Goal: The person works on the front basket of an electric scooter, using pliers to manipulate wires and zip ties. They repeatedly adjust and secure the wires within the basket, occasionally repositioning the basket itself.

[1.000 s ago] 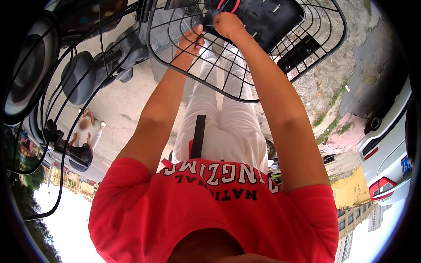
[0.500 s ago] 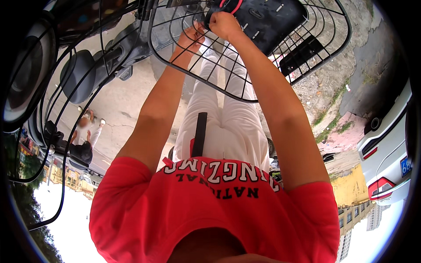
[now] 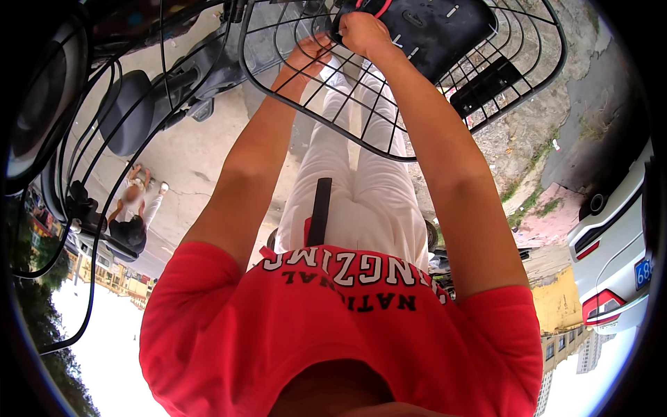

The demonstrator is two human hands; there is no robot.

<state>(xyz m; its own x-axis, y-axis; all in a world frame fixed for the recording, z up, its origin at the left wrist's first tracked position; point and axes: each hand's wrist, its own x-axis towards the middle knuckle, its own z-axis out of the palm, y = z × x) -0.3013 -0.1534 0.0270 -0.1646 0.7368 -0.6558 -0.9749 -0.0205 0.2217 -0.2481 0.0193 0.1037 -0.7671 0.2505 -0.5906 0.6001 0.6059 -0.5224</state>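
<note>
My right hand (image 3: 365,35) is closed, knuckles up, over the near-left side of a black wire basket (image 3: 333,129). What its fingers grip is hidden beneath it. Just past it curves a red loop (image 3: 383,7), cut off by the upper edge; its kind does not show. A black plastic panel or case (image 3: 441,38) with slots lies in the basket, right of that hand. Seen through the wires, my left hand (image 3: 309,54) has its fingers bent together toward the right hand. Whatever they pinch is too small to make out.
A flat black object (image 3: 485,87) lies at the basket's right side. On the left are a scooter's dark parts (image 3: 126,111) and black cables or bars. A person (image 3: 132,215) sits or crouches farther off. A white car (image 3: 611,243) stands at the right, beside rough ground.
The basket and my right hand sit slightly farther right in the picture. My left hand's fingers have shifted a little. Both hands stay closed at the basket.
</note>
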